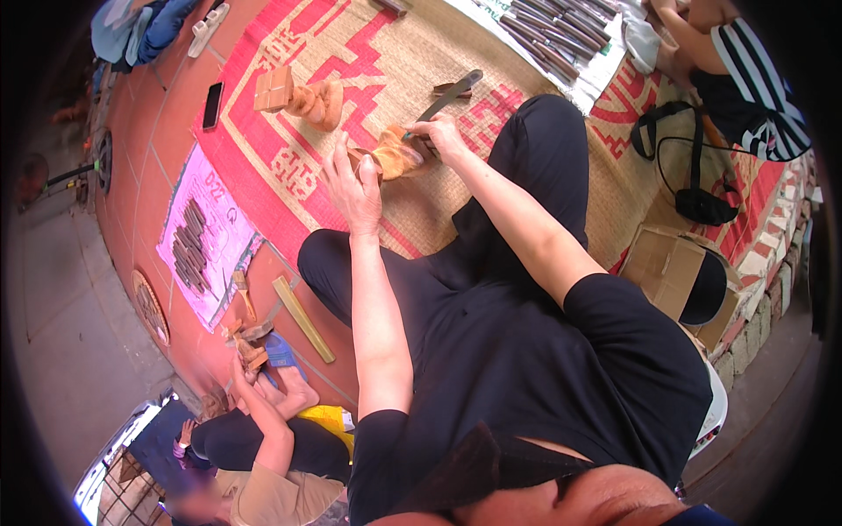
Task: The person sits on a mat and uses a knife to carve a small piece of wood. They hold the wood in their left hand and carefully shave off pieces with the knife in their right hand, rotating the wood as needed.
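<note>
My left hand (355,188) is beside a crumpled yellow-tan cloth (396,156), its thumb and fingers curled around a brown piece at the cloth's left end. My right hand (443,138) pinches at the cloth's right side. A small teal spot shows by its fingertips, but what it grips is mostly hidden. Just beyond that hand, a dark curved blade-like strip (452,93) slants away across the woven mat (395,83). Left of the cloth stands a carved orange-brown wooden piece (317,103) with a square block at one end.
Many dark sticks (561,35) lie on a white sheet at the far right. Leftward are a phone (212,106), a pink sheet (215,188) with dark pieces, a brush (245,294) and a wooden strip (303,320). Another person (272,430) works lower left. A cardboard box (662,267) stands right.
</note>
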The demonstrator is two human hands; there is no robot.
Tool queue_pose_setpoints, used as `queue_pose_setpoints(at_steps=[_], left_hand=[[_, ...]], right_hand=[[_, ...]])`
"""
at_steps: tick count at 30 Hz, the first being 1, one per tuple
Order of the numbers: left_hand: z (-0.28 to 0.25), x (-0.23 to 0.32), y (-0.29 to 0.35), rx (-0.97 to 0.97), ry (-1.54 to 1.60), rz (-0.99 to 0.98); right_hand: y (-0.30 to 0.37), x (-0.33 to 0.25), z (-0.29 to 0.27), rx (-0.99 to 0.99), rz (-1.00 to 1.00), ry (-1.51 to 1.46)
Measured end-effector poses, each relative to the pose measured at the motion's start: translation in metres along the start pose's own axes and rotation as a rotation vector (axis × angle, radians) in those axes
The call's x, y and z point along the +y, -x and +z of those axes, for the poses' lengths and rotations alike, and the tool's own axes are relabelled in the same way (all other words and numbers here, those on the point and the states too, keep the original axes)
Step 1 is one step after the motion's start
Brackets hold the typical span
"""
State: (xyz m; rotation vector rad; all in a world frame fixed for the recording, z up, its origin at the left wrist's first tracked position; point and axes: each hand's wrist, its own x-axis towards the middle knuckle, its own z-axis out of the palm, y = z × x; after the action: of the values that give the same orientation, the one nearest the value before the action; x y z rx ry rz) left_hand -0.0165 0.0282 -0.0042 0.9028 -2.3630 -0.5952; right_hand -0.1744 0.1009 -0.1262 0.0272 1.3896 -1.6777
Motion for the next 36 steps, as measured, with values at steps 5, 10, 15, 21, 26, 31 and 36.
queue_pose_setpoints(at_steps=[5, 10, 15, 21, 26, 31, 36], left_hand=[[-0.003, 0.000, 0.001, 0.012, 0.012, -0.014], [0.000, -0.001, 0.001, 0.016, -0.011, 0.002], [-0.001, 0.001, 0.001, 0.022, 0.023, -0.011], [0.000, 0.005, -0.002, 0.000, -0.013, 0.001], [-0.001, 0.000, 0.002, 0.020, 0.003, -0.012], [-0.001, 0.002, -0.004, 0.004, -0.006, 0.005], [0.009, -0.003, -0.005, -0.005, 0.063, 0.058]], right_hand=[[0.006, -0.001, 0.008, -0.073, -0.076, 0.006], [0.002, -0.002, 0.004, 0.035, -0.037, 0.067], [0.005, 0.003, 0.007, -0.071, -0.097, 0.004], [-0.005, 0.007, -0.001, 0.006, -0.006, -0.009], [0.010, -0.001, 0.008, -0.153, -0.032, -0.071], [0.001, 0.002, 0.007, -0.016, -0.068, -0.035], [-0.020, 0.029, -0.001, -0.013, -0.180, -0.138]])
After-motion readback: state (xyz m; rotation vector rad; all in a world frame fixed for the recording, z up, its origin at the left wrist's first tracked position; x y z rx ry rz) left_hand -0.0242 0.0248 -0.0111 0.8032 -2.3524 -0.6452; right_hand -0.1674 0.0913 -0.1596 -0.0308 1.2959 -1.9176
